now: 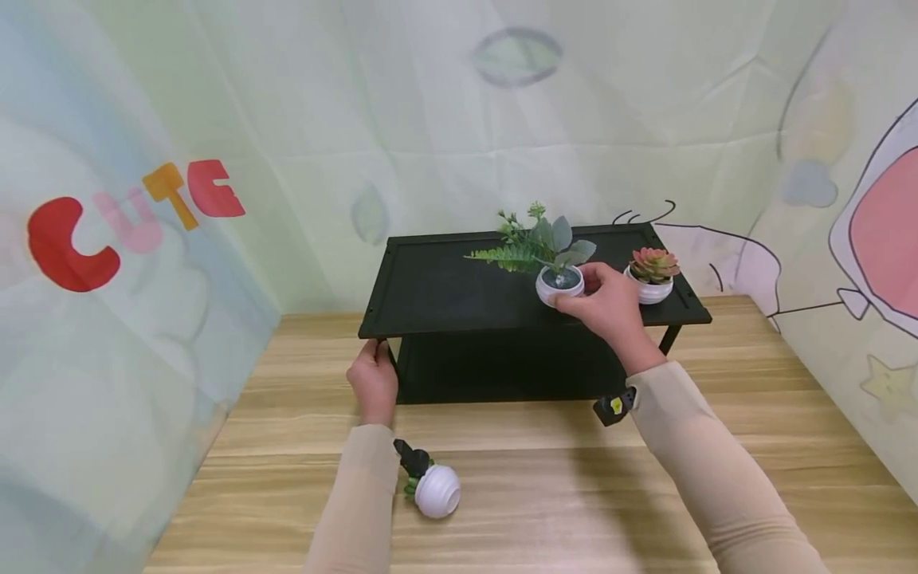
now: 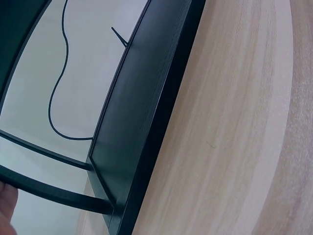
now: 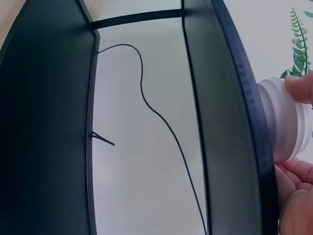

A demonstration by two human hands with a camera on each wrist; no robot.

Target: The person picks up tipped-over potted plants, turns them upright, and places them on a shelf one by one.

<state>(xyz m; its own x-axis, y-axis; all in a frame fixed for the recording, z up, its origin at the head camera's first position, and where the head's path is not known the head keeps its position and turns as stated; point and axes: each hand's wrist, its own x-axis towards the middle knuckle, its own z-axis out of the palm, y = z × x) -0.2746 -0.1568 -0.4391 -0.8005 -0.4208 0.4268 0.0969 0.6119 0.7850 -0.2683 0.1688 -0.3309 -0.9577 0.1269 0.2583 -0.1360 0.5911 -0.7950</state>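
Note:
My right hand (image 1: 606,307) grips a small white pot (image 1: 558,293) with an artificial fern and grey-green leaves (image 1: 534,247), close over the front edge of a black two-tier shelf (image 1: 445,279). In the right wrist view, thumb and fingers lie on either side of the ribbed pot (image 3: 281,120), its base right at the top board. Below the shelf's front left corner, my left hand (image 1: 374,383) holds the black upright post (image 2: 54,192); the left wrist view catches only a bit of its fingers (image 2: 6,200). To the right on the top board stands a potted pink-green succulent (image 1: 653,275).
Another white pot (image 1: 437,492) lies on its side on the wooden table (image 1: 516,478), beside the left forearm, its green plant partly hidden by the wrist camera. Printed fabric walls (image 1: 308,104) enclose the table at the back and both sides.

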